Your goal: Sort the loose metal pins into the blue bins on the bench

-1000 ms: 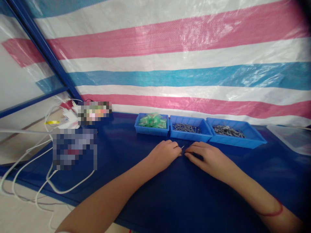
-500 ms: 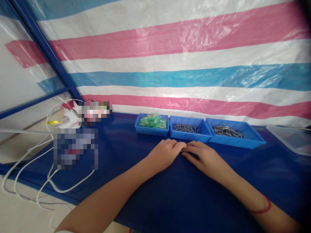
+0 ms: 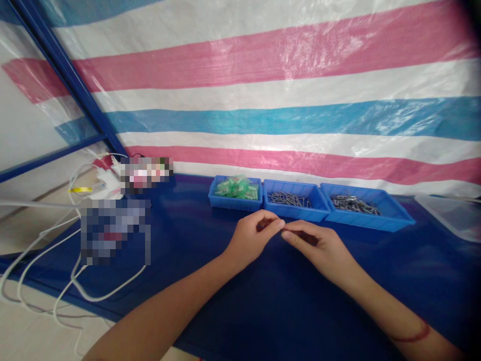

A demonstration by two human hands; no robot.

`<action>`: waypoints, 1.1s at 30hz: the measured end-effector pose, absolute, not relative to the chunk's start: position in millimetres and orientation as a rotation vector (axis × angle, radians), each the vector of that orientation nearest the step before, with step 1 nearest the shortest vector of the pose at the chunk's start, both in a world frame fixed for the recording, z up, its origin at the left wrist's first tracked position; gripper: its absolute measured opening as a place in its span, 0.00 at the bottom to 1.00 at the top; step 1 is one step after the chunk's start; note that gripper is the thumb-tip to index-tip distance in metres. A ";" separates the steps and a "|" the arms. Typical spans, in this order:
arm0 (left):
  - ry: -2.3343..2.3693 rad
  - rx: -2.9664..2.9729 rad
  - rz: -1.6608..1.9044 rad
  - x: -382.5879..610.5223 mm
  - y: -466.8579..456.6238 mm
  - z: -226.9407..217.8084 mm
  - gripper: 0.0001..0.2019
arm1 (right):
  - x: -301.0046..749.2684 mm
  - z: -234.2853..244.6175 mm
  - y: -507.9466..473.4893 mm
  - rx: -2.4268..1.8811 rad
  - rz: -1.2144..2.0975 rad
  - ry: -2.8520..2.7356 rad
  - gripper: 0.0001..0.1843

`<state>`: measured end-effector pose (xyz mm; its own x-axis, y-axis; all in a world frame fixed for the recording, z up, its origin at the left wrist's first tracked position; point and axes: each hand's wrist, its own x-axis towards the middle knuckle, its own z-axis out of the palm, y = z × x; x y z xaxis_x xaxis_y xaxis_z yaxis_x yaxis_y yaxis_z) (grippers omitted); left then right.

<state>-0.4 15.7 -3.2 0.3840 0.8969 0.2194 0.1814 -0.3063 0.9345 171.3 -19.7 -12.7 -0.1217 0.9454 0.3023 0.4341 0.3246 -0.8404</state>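
Note:
My left hand [image 3: 252, 235] and my right hand [image 3: 319, 246] meet fingertip to fingertip above the blue tabletop [image 3: 285, 311]. Both are closed in a pinch, thumb against fingers; whatever lies between the tips is too small or too hidden to make out. Just beyond them stands a blue bin [image 3: 317, 213] with loose metal screws or nails [image 3: 288, 199] in it. To its right, another blue bin [image 3: 394, 220] holds shorter metal pieces [image 3: 355, 204]. The left bin [image 3: 235, 204] contains green plastic packets [image 3: 238, 187].
White cables [image 3: 93, 298] loop over the table's left side, near a white power strip [image 3: 108, 183] and blurred-out items [image 3: 112, 230]. A clear plastic container [image 3: 451, 215] sits at the far right. Behind everything hangs a striped plastic sheet [image 3: 263, 120], with a blue metal post [image 3: 67, 75] at left.
Both hands have turned slightly so that thumbs and finger gaps show more. The fingertips stay together in nearly the same spot. The bins remain in place.

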 end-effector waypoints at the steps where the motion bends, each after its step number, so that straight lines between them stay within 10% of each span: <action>1: 0.943 1.736 1.001 -1.1 15.7 -1.7 0.11 | 170.8 -11.6 -20.0 -1.247 0.773 -1.696 0.14; 12: 0.899 1.835 1.042 -2.5 18.4 -1.4 0.09 | 176.5 -4.1 -24.1 -1.248 0.760 -1.527 0.10; 33: 0.688 2.427 0.500 -5.7 14.8 -5.5 0.12 | 293.0 -16.3 17.5 -1.864 -0.434 -1.575 0.23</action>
